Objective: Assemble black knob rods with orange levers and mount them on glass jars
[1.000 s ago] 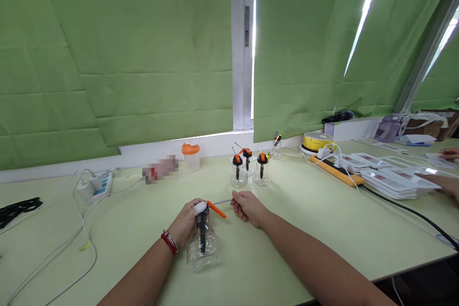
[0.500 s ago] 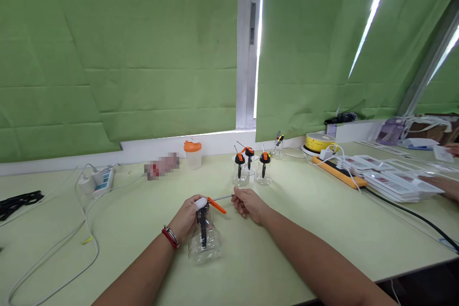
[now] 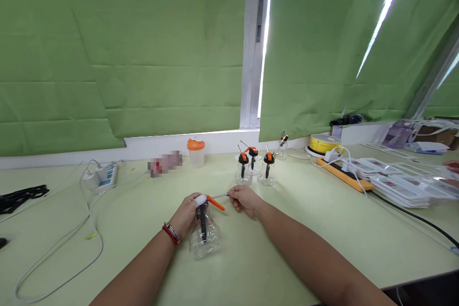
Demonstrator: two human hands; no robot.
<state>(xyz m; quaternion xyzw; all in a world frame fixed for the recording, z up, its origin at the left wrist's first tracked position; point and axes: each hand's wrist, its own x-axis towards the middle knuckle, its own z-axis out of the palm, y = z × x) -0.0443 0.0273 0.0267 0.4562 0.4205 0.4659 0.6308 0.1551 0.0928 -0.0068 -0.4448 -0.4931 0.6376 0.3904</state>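
Head view: right hand (image 3: 245, 200) on rod (image 3: 220, 195), farther left than before.

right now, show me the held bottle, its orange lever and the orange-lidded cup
Held bottle (image 3: 211, 234): head view, on its clear side wall.
Orange lever (image 3: 216, 203): head view, about halfway along it.
Orange-lidded cup (image 3: 196, 156): head view, on its translucent body.

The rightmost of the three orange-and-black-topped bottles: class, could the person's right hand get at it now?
Probably yes: the bottle stands just beyond the right hand, with bare tabletop between. That hand holds a thin rod, though, so would likely need to let go first.
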